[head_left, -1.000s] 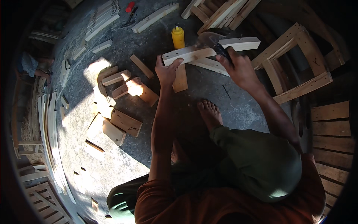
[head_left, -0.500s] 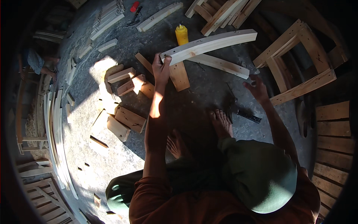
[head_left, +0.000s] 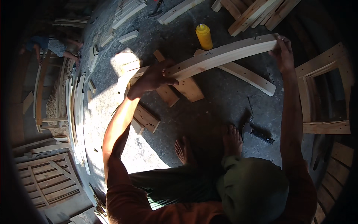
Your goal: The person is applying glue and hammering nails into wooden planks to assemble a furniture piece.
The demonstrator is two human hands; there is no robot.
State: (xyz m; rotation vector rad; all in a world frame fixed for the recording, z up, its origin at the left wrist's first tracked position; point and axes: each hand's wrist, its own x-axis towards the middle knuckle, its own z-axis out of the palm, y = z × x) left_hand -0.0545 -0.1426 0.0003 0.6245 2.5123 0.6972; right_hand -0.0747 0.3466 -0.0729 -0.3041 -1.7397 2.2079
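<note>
While both hands grip it above the grey concrete floor (head_left: 209, 112), the curved wooden rail (head_left: 223, 56), pale, smooth-planed and gently arched, runs lengthwise from lower left to upper right. The left hand (head_left: 153, 77) closes around its lower end; the right hand (head_left: 283, 52) clasps the upper. Below it: a straight plank (head_left: 248, 76), a flat offcut (head_left: 190, 87), a yellow squeeze bottle (head_left: 204, 36), and a dark hammer (head_left: 255, 131).

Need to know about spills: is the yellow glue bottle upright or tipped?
Upright: the yellow glue bottle stands on the concrete floor, nozzle up, behind the curved wooden rail.
</note>
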